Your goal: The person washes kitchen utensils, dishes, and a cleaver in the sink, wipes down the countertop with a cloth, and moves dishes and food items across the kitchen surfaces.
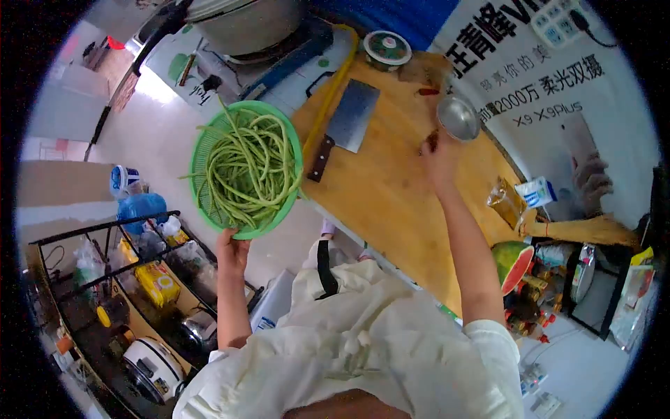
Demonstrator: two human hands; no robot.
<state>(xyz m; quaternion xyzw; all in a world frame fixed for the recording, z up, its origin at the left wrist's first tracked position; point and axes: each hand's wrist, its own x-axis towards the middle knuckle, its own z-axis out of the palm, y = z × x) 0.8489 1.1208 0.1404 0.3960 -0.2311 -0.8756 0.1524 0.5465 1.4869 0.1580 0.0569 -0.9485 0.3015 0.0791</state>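
My left hand [235, 255] grips the lower rim of a green plastic basket [197, 164], which is held up left of the board and filled with long green beans [251, 164]. On the wooden board [391, 202], my right hand [440, 157] is beside a small metal bowl [458, 117]. Its fingers look drawn together near a small dark reddish thing [431, 142], but the exact grip is unclear. A cleaver [353, 115] with a dark handle lies flat on the board between the basket and my right hand.
A large pot [244, 28] sits on a stove at the back. Behind the board is a lidded bowl [387, 50]. A cut watermelon [513, 265] and bottles are at the right. A black rack [108, 230] with a rice cooker [152, 369] stands at the left.
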